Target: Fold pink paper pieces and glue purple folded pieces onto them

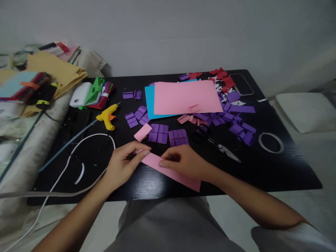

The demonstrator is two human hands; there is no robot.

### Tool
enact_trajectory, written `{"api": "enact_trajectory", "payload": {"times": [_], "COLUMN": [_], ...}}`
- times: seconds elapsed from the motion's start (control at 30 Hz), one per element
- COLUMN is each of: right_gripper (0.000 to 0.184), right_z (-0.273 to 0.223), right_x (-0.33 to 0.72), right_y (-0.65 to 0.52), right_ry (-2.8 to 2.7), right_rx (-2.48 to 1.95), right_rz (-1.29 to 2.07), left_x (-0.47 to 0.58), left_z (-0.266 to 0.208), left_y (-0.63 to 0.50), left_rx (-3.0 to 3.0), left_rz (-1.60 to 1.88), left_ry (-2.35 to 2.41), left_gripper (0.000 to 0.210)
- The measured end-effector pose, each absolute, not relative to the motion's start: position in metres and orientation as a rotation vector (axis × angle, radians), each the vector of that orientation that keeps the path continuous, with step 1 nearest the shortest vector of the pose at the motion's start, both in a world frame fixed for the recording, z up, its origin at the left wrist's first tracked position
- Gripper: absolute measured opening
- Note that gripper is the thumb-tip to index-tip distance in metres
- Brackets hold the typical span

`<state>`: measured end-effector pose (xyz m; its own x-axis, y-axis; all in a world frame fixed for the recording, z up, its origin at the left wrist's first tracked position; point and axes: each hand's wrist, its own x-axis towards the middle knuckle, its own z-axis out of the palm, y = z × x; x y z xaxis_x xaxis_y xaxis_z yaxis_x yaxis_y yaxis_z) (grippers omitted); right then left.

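Note:
A long pink paper strip (181, 176) slants across the front of the black table between my hands. My left hand (126, 159) pinches its far left end between thumb and fingers. Further along the strip, my right hand (181, 159) grips its upper edge, thumb on top and fingers behind. Just beyond my left hand lies a small folded pink paper piece (143, 132). Purple folded paper blocks (158, 133) sit behind the strip, with another purple block (179, 137) close to my right hand. Black-handled scissors (217, 144) lie to the right of that hand.
Pink sheets (186, 96) rest on a blue sheet (150, 101) at the back. Purple paper pieces (240, 127) and red scraps (223, 77) are scattered right, near a tape ring (271, 142). A yellow glue gun (107, 116) and white cable (68, 159) lie left.

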<state>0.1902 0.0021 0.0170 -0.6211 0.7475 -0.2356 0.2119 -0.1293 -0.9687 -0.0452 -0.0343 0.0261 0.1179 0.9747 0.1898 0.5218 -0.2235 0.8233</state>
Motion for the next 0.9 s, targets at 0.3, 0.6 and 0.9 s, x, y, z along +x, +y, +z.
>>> {"api": "enact_trajectory", "payload": {"times": [0.3,0.6,0.9], "right_gripper": [0.010,0.023,0.024], "right_z": [0.018,-0.016,-0.037], "right_x": [0.200,0.216,0.227], "right_y": [-0.023,-0.076,-0.092], "right_ry": [-2.057,-2.441,-2.493], "right_rx": [-1.108,-0.660,-0.592], "right_rz": [1.706,0.648,0.420], "left_x": [-0.057,-0.061,-0.061], "left_z": [0.024,0.009,-0.007], "left_y": [-0.084,-0.117,-0.128], "left_rx": [1.889,1.905,2.271], "left_rz": [0.754,0.738,0.603], "left_ry": [1.224,1.376,1.456], "left_gripper": [0.017,0.019,0.020]}}
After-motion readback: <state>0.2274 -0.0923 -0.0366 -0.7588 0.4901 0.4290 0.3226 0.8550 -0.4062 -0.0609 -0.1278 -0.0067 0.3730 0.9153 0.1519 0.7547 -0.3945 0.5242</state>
